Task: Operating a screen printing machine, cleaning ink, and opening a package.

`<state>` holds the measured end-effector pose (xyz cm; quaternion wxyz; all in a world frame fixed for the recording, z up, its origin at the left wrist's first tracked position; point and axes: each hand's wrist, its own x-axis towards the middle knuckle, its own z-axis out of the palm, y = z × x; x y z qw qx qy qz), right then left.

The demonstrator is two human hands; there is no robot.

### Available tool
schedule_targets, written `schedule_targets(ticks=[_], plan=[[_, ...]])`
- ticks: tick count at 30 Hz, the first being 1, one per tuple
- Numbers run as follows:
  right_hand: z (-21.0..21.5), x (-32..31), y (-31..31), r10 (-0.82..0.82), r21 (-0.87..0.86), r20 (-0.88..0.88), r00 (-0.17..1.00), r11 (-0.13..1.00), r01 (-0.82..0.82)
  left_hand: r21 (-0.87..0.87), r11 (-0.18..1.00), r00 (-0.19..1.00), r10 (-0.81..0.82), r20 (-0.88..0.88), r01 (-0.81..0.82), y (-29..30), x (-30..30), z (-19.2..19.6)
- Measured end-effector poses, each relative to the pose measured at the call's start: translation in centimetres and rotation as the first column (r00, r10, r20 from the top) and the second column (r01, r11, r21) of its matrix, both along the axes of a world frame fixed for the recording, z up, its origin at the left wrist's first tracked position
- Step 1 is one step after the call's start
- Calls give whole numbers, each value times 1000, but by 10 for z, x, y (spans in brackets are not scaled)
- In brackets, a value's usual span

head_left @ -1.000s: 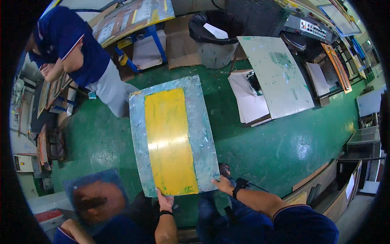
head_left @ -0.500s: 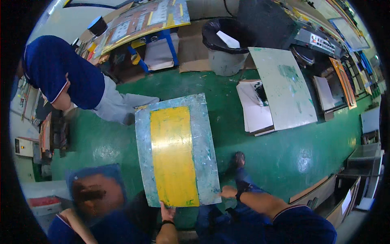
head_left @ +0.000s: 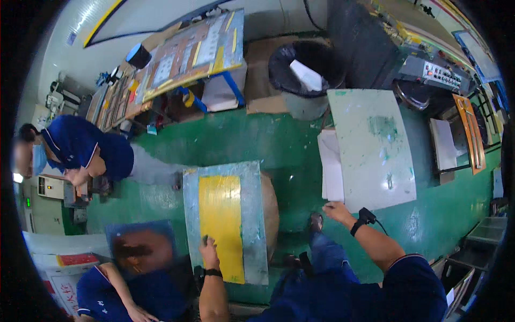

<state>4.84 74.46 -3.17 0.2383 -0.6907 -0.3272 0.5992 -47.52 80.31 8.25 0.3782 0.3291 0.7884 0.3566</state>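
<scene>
A grey-blue board [head_left: 253, 225] with a wide yellow panel [head_left: 221, 206] lies in front of me on a round brown support [head_left: 271, 212], partly covered by it. Over the lower part of the yellow panel is my left hand [head_left: 210, 253], its fingers apart and pointing away from me; whether it touches the panel I cannot tell. My right hand [head_left: 338, 212] is at the near end of a stack of white paper [head_left: 331, 166], fingers loosely bent, with no sheet visibly in them. A large pale board [head_left: 370, 155] with green smears covers the stack's right side.
A person in a dark blue shirt [head_left: 110, 153] stands at the left, another person [head_left: 131, 290] sits close at lower left beside a brown-topped stool [head_left: 140, 249]. A bin with a black liner [head_left: 306, 67], a worktable [head_left: 188, 48] and a machine [head_left: 440, 75] stand at the back.
Both hands have let go of the yellow-panelled board, now resting on the round support. My left hand moved onto its yellow area, my right hand to the paper stack. The view has shifted.
</scene>
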Motion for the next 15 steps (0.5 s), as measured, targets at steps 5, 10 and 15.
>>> schedule_targets(ticks=[5, 10, 15], plan=[[22, 58, 1, -169, -96, -91, 981, 982, 160, -100, 911, 912, -384, 142, 399, 112, 127, 9], [31, 109, 13, -439, -99, -190, 878, 898, 428, -210, 818, 830, -465, 308, 536, 175, 205, -24], [11, 168, 36, -586, -28, -214, 782, 804, 595, -264, 696, 743, -608, 278, 668, 272, 238, -83]])
